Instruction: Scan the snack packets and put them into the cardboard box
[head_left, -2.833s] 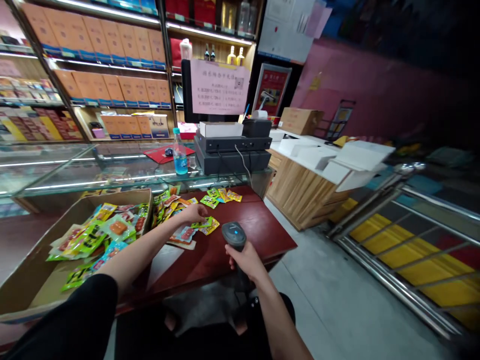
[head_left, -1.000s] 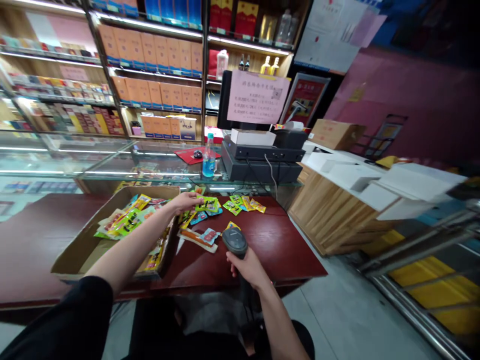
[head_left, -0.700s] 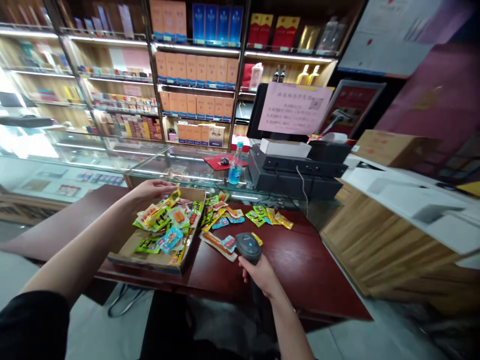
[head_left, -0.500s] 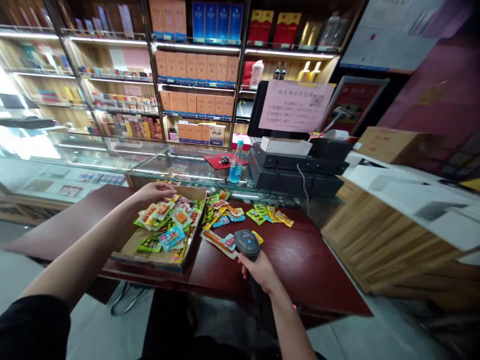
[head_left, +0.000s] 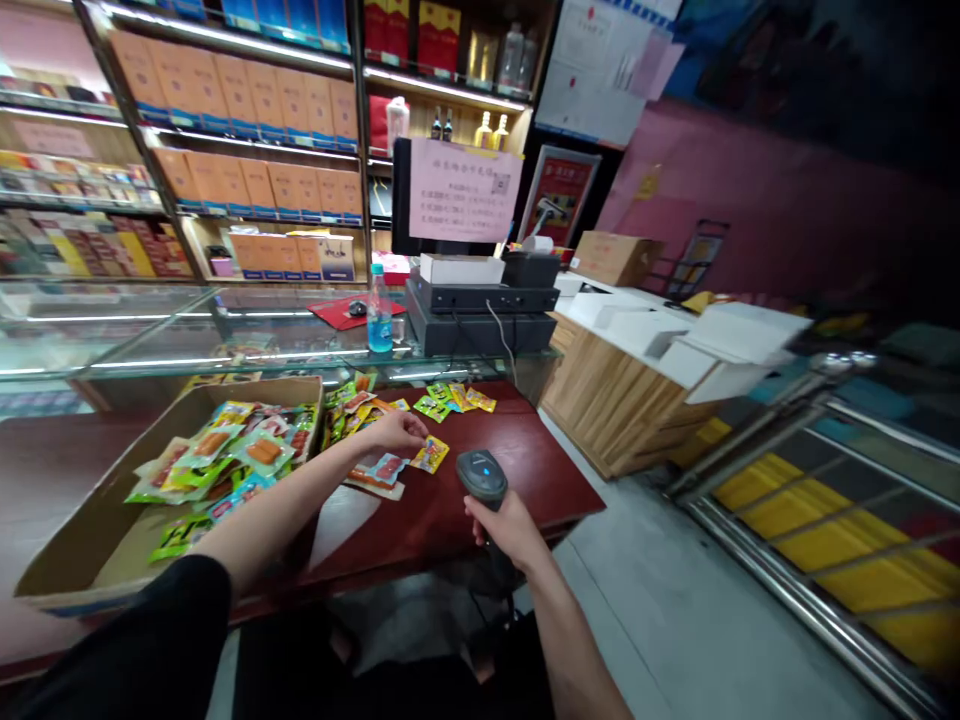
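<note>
My left hand (head_left: 399,433) reaches across to the right, its fingers curled at the upper edge of a yellow snack packet (head_left: 430,456); they seem to pinch that edge. Beside it lie a long sausage pack (head_left: 379,485) and a small blue-and-red packet (head_left: 390,467), partly under my left wrist. My right hand (head_left: 506,525) grips the handle of a black barcode scanner (head_left: 482,474) above the table's front edge. Left of my forearm, a shallow cardboard box (head_left: 56,545) holds many mixed snack packets (head_left: 225,450).
Loose packets (head_left: 352,405) heap right of the box, and a smaller group (head_left: 454,400) lies farther back on the red-brown table (head_left: 517,440). Behind stand a glass counter (head_left: 285,345), a blue drink bottle (head_left: 379,320) and a till (head_left: 480,325). A metal railing (head_left: 780,560) is at right.
My left hand has left the box and moved right to the yellow packet. The view has turned right. My right hand still holds the scanner.
</note>
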